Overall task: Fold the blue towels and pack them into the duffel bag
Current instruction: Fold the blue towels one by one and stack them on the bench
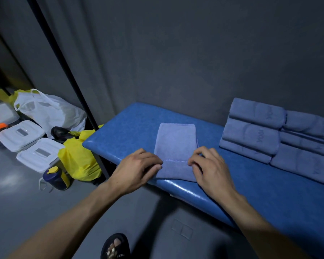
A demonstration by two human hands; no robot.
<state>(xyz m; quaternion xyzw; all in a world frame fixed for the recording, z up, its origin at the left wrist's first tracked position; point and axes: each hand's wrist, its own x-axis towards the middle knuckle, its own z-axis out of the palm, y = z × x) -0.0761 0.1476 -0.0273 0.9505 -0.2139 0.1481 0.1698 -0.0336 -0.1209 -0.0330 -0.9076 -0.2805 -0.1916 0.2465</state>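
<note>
A narrow blue towel (176, 144) lies lengthwise on the blue padded bench (120, 131), its near end doubled over with a stitched hem showing. My left hand (138, 165) pinches the hem's left corner with curled fingers. My right hand (208, 163) pinches the right corner the same way. Several folded blue towels (254, 131) lie stacked in rows at the bench's right end against the wall. No duffel bag is in view.
On the floor to the left are a white plastic bag (51, 111), two white lidded boxes (37, 154), a yellow bag (79, 157) and a dark bottle with a yellow cap (54, 176). A grey wall backs the bench. My sandalled foot (116, 247) stands below.
</note>
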